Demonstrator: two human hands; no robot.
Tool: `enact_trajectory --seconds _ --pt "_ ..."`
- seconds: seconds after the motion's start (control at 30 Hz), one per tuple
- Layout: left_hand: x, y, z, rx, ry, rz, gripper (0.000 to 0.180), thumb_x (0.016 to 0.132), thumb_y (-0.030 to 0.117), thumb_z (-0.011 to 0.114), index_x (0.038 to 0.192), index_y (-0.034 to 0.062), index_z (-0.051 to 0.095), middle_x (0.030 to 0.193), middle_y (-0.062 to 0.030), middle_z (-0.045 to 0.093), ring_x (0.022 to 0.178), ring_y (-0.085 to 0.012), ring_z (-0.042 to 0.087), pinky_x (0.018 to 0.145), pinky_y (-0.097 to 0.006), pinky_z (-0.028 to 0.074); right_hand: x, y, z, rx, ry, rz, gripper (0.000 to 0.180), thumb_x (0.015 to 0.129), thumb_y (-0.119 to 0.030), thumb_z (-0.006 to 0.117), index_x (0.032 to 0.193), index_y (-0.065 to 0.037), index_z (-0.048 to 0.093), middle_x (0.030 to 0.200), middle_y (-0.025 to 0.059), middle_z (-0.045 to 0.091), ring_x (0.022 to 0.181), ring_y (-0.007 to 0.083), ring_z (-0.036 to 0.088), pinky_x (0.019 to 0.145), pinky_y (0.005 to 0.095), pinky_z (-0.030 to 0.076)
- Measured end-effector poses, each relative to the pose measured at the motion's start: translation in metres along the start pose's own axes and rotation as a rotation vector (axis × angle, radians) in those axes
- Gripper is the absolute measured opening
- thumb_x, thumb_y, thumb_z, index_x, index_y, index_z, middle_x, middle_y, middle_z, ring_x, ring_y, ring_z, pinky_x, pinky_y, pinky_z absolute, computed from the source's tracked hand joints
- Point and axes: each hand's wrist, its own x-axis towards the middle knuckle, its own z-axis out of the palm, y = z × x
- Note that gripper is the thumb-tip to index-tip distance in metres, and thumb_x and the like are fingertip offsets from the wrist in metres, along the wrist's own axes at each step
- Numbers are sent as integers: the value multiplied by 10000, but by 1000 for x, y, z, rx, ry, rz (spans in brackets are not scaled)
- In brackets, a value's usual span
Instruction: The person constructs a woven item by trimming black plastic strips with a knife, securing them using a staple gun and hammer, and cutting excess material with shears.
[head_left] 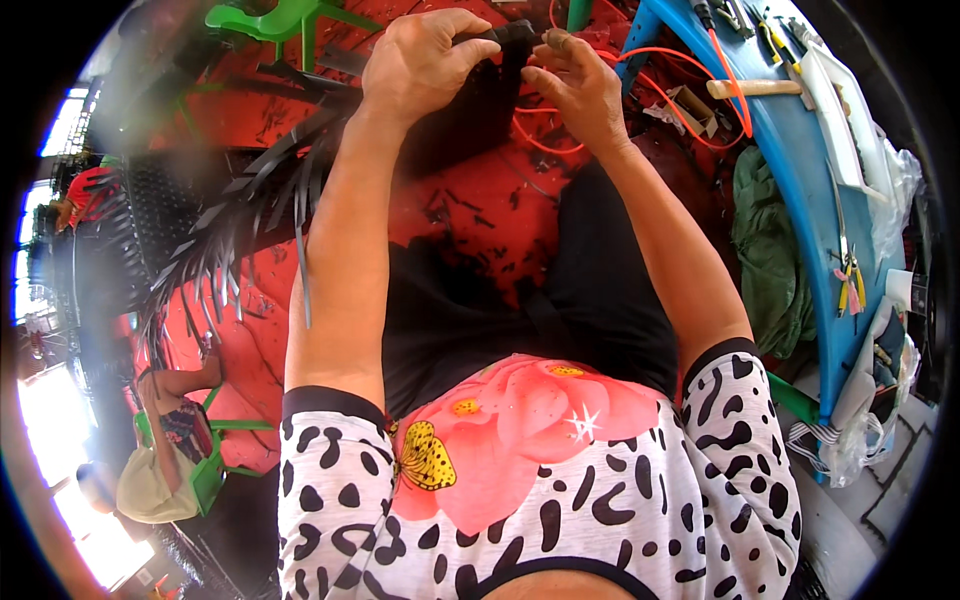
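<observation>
While gripping — hands pinch strip.

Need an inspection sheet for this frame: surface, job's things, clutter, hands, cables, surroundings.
Surface: red floor, strewn with small black offcuts.
Job's things: black woven strip piece held up, loose black strips fanning to the left.
Clutter: wooden-handled tool and pliers on the blue bench; green cloth beside it.
Hands: left hand gripping the piece's top edge; right hand pinching at the same edge.
Cables: orange cord trailing from the bench to the floor.
Surroundings: green plastic chair; plastic bags.
</observation>
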Motion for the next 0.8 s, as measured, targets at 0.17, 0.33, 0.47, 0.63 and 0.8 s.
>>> enact_trajectory --seconds 0.17,0.33,0.47,0.63,0.8 --pt "-4 -1 -3 15 -30 -1 171 725 125 686 840 9 636 761 -140 645 725 -306 634 647 -367 496 12 -39 8 5 84 -221 395 770 -135 714 1112 1 571 914 127 628 786 180 617 699 281 491" --pt "-2 -7 5 40 -72 -199 186 773 270 658 885 126 697 785 -102 664 746 -280 636 674 -376 490 26 -42 -10 -151 -132 -155 337 802 -125 693 1096 4 588 990 102 627 873 150 594 730 273 483" --pt "-2 -10 7 -10 -96 -216 196 780 226 686 913 82 691 773 -76 673 704 -180 629 642 -305 489 20 -30 -4 535 -47 100 263 860 -145 631 1066 15 600 995 50 620 928 138 571 794 257 454" --pt "-2 -8 6 -48 -72 -194 199 764 286 669 879 127 701 760 -101 659 725 -279 633 656 -370 486 19 -34 4 242 -37 -130 217 895 -160 574 995 31 603 874 52 605 870 116 570 764 245 443" --pt "-8 -7 4 74 -93 -163 207 784 165 709 950 44 679 755 -46 682 648 -99 634 599 -237 489 24 6 -1 575 -143 244 369 909 -237 569 1196 -8 533 1089 65 618 992 152 589 891 311 461"
